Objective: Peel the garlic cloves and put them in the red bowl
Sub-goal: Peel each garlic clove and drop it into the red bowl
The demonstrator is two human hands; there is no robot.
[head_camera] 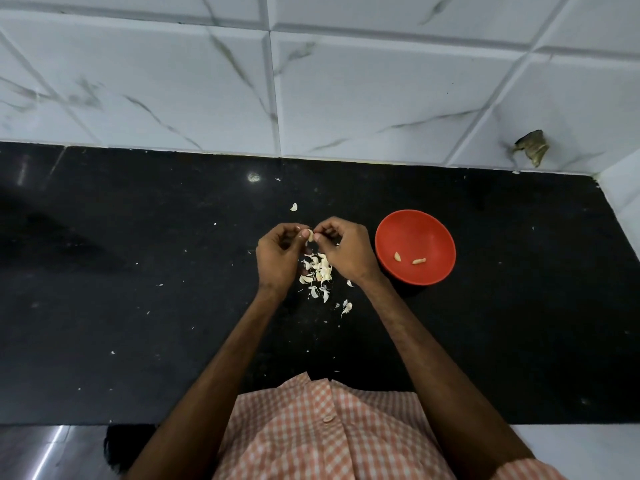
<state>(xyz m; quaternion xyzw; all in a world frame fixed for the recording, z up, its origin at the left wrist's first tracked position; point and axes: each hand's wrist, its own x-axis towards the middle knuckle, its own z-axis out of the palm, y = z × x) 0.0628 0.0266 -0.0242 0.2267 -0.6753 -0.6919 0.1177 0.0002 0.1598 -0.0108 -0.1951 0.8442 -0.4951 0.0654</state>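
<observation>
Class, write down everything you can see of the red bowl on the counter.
The red bowl is round, plain and smooth, plastic by the look of it, with a matte orange-red inside. It stands upright on the black counter, close beside the person's right hand, on that hand's outer side. Neither hand holds it. Two peeled garlic cloves lie apart on its bottom, and nothing else shows inside.

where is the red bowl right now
In the head view the red bowl sits on the black countertop, right of centre. It is just to the right of the right hand and has two peeled cloves inside.
</observation>
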